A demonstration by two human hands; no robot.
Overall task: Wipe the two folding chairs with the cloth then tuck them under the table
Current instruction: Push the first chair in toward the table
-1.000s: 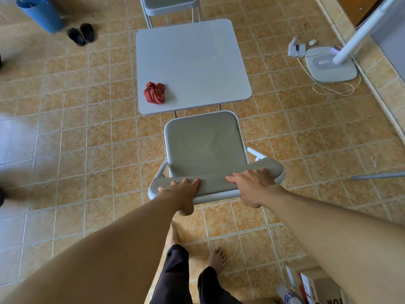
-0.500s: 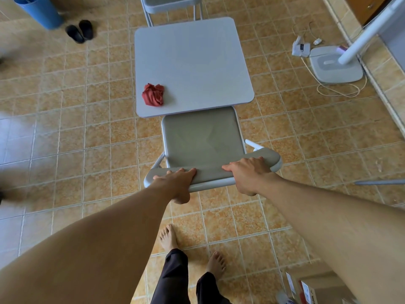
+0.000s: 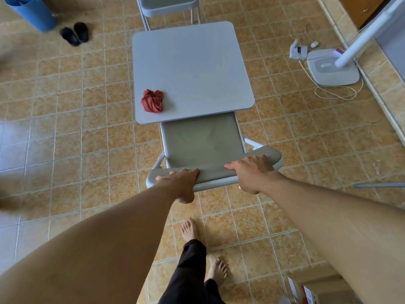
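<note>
Two hands held the curved, padded backrest of the near grey folding chair (image 3: 201, 139). The left hand (image 3: 178, 182) wrapped over its left part and the right hand (image 3: 252, 173) over its right part, fingers bent round the top edge. The chair's smooth, flat seat reached with its far edge under the square, round-cornered pale grey table (image 3: 192, 62). A crumpled red cloth (image 3: 152, 103) lay on the tabletop's near-left corner. A second grey metal-framed folding chair (image 3: 167, 6) stood at the table's far side. On the glossy tan floor tiles (image 3: 65, 128), far left, black slippers (image 3: 74, 32) lay beside a blue plastic bucket (image 3: 32, 13).
</note>
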